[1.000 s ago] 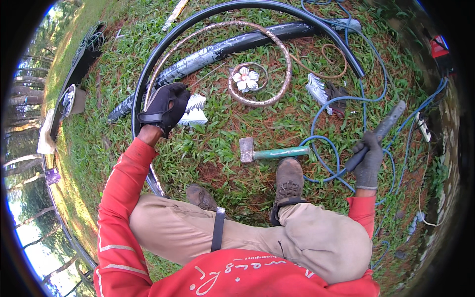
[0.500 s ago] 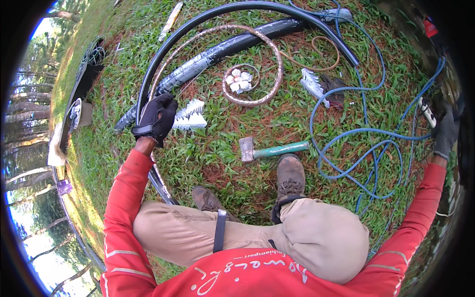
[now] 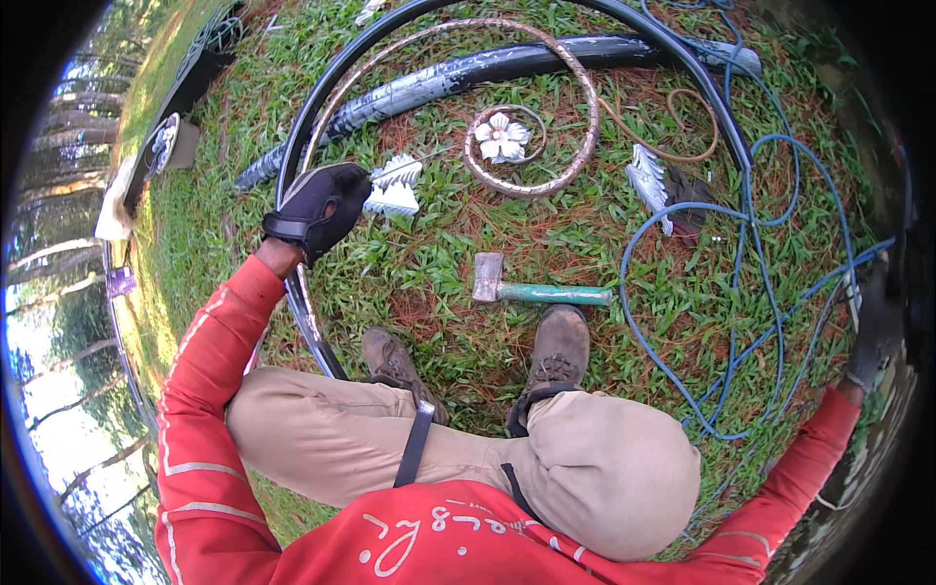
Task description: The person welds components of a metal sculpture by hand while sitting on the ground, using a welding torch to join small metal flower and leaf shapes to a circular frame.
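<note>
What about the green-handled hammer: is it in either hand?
No: the green-handled hammer lies on the grass, well apart from the left hand and the right hand.

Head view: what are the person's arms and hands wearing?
Left hand: black glove with a dark wrist strap. Right hand: dark grey glove, shadowed near the rim. Both arms: long red fabric sleeves with pale bands; the left sleeve also shows a thin pale line running lengthwise.
</note>
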### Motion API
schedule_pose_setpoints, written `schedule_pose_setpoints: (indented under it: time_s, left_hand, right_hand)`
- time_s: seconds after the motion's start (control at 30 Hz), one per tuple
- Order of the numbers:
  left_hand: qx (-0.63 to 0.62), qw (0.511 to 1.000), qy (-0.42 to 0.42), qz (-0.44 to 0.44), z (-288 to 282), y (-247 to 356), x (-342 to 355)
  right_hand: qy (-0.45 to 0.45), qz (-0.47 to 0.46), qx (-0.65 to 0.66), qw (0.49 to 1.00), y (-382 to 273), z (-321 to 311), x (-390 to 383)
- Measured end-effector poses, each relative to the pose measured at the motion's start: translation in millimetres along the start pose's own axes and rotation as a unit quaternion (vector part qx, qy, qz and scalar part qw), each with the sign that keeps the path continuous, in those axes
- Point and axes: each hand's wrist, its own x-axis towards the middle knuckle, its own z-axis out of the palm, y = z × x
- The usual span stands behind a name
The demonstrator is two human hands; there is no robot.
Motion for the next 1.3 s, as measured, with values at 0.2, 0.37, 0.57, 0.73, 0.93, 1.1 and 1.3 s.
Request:
schedule_pose_setpoints:
  time_s: [0.2, 0.37, 0.57, 0.73, 0.93, 1.1, 1.3]
  left_hand:
    - [-0.012, 0.998, 0.017, -0.066, -14, 8, -23]
    - [-0.032, 0.996, 0.012, -0.083, -5, 6, -33]
    - [-0.068, 0.993, 0.021, -0.096, 17, 6, -20]
    - [-0.083, 0.993, 0.035, -0.076, 44, 1, 7]
    - [-0.164, 0.984, 0.035, -0.065, 75, -15, 33]
    - [-0.227, 0.97, -0.003, -0.087, 82, -19, 47]
    - [-0.262, 0.964, 0.002, -0.048, 96, -49, 59]
  right_hand:
    - [-0.053, 0.209, 0.176, 0.961, -117, 63, -14]
    - [-0.069, 0.253, 0.284, 0.922, -159, 99, -26]
    - [-0.106, 0.28, 0.258, 0.919, -228, 80, -26]
    - [-0.09, 0.35, 0.319, 0.876, -270, 66, -38]
    - [-0.066, 0.434, 0.328, 0.836, -306, 51, -49]
    - [-0.06, 0.463, 0.299, 0.833, -341, 54, -40]
    - [-0.077, 0.47, 0.263, 0.839, -364, 69, -29]
